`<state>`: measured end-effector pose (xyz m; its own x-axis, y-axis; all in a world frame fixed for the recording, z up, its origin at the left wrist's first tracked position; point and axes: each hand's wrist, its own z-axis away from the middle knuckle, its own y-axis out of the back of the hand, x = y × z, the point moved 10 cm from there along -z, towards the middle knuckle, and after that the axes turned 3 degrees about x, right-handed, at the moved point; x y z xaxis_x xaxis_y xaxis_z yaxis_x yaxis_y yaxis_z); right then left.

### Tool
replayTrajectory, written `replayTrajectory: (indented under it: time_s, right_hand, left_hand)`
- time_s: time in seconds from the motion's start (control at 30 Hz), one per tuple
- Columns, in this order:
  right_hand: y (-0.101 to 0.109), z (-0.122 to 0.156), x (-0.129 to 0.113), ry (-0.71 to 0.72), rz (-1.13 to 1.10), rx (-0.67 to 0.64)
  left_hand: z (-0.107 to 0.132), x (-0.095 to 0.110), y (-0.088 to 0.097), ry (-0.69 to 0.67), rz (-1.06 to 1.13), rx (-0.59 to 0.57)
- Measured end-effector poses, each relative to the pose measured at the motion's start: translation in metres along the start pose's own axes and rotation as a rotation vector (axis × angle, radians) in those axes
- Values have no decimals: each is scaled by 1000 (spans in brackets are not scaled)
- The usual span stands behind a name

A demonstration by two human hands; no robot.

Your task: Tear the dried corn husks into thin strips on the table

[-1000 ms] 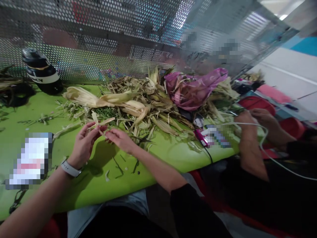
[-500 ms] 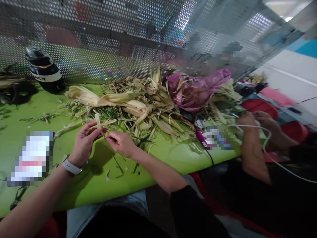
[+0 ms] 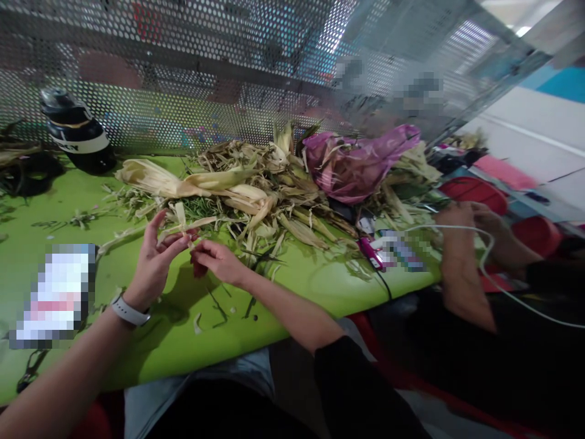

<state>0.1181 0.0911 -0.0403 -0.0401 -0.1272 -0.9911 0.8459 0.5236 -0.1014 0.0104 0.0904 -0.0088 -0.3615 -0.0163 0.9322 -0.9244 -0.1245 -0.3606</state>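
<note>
My left hand (image 3: 153, 262), with a white watch on the wrist, pinches thin strips of dried corn husk (image 3: 185, 223) above the green table (image 3: 283, 286). Its other fingers are raised. My right hand (image 3: 217, 260) is curled and pinches the lower end of the same husk strips, fingertips almost touching the left hand. Just beyond both hands lies a large pile of corn husks (image 3: 256, 189).
A pink plastic bag (image 3: 354, 164) sits in the pile at the right. A black and white bottle (image 3: 77, 131) lies at the back left by a perforated metal screen (image 3: 183, 67). Another person's hands (image 3: 466, 222) work at the right with a white cable (image 3: 493, 256).
My left hand's fingers have opened upward while still pinching the husk. My right hand has drawn slightly toward me along the strips.
</note>
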Motion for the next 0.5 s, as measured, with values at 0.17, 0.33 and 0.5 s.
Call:
replayTrajectory:
  time_s: [0.17,0.33,0.5]
  right_hand:
    - [4,-1,-3,-19,-132,2]
    - [-6,2,-4,-13,-183,-86]
    - [-12,2,-2,-38,-124,-124]
  left_hand:
    - [-1,-3,-8,13,101,-119]
    - [-2,-9,-2,37,114,-44]
    - [0,-8,-1,41,97,-13]
